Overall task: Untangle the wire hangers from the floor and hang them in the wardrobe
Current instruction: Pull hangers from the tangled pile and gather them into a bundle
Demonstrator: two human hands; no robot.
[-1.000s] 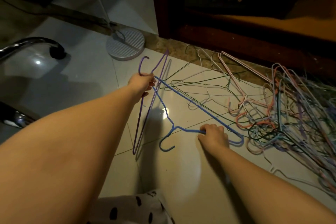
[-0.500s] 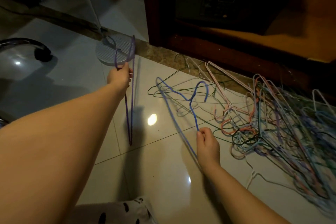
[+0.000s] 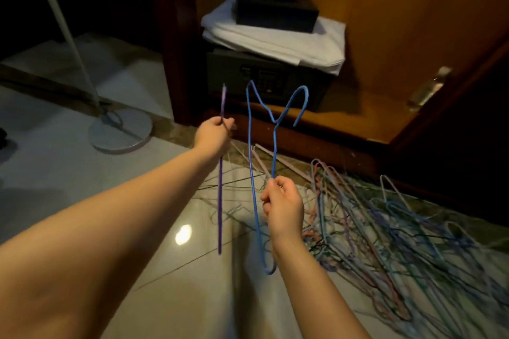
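My left hand (image 3: 213,133) grips a purple wire hanger (image 3: 220,201), which I see edge-on, hanging upright above the floor. My right hand (image 3: 282,205) is closed on a blue wire hanger (image 3: 252,173), held up in the air with its hook (image 3: 301,102) pointing toward the wardrobe. A tangled pile of coloured wire hangers (image 3: 385,237) lies on the tiled floor to the right, beside the open wooden wardrobe (image 3: 399,36). The two held hangers are apart from each other and clear of the pile.
Inside the wardrobe's bottom sits a dark safe (image 3: 264,77) with folded white cloth (image 3: 275,38) and a black box (image 3: 275,12) on top. A round stand base (image 3: 119,129) with a white pole stands on the floor at left. The wardrobe door (image 3: 454,107) stands open at right.
Both hands have risen off the floor, lifting the purple and blue hangers up. My view has tilted up toward the wardrobe's inside.
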